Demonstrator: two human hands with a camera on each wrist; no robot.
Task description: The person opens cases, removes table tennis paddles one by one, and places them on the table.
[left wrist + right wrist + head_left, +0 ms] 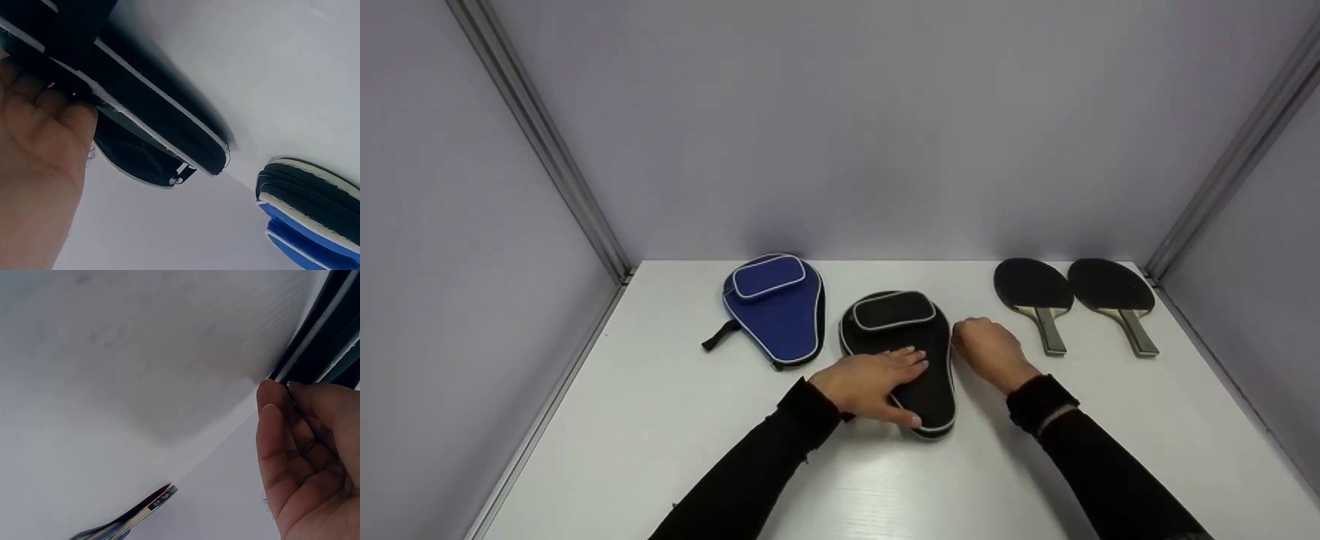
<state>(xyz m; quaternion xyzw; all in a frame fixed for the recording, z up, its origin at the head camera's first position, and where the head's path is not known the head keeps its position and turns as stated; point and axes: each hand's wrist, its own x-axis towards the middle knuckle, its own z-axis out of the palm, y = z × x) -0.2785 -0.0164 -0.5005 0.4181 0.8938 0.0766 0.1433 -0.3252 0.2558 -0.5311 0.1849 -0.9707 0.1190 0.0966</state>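
A black table tennis bat case with pale piping and a small front pocket lies on the table. My left hand rests on the case's upper face, fingers spread and thumb near its narrow end. At the case's right side, my right hand pinches a zipper pull between thumb and fingertips; in the right wrist view, a bit of metal shows at the pinch. The pocket's own zipper pull hangs free in the left wrist view.
To the left lies a blue bat case with a black strap. Two black table tennis bats lie at the back right, handles toward me. Grey walls enclose the white table at the back and sides.
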